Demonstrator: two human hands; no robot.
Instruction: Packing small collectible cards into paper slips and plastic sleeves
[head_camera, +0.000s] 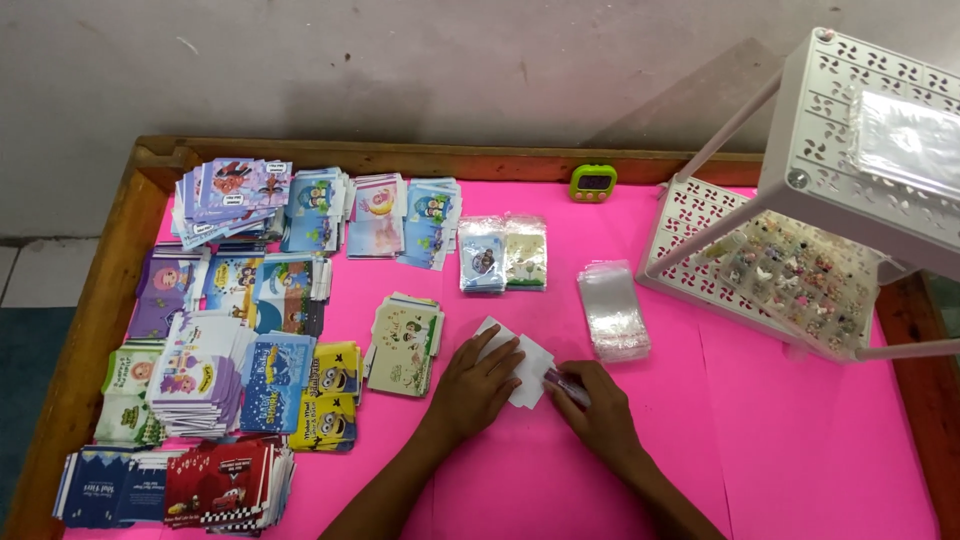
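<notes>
I'm pressing my left hand (478, 385) flat on the white card (528, 368), fingers spread and lying over its left half, so nothing is gripped there, just pinned down. My right hand (598, 412) is curling in beside it, fingertips closed narrow on a small pinkish strip (562, 384) at the card's right edge; I can't tell exactly what the strip is. The card is lying tilted on the pink sheet (780, 440), just in front of me, near the middle of the table. To do this well, I'm thinking the left palm should be holding the card dead still while the right is working at the edge, keeping pressure low so the card isn't creasing or sliding on the smooth sheet. The clear sleeves (612, 310) are sitting just beyond my right hand, and 2 bagged packs (503, 254) are lying a little farther back. The green cards (403, 345) are stacked just left of my left hand, and the card piles (230, 330) are crowding the whole left side. A green timer (593, 182) is standing at the back edge. The white rack (850, 150) is rising on the right, with small trinkets on its lower shelf. The table has a wooden rim (110, 290), and a plain grey wall (400, 70) is running behind it.
</notes>
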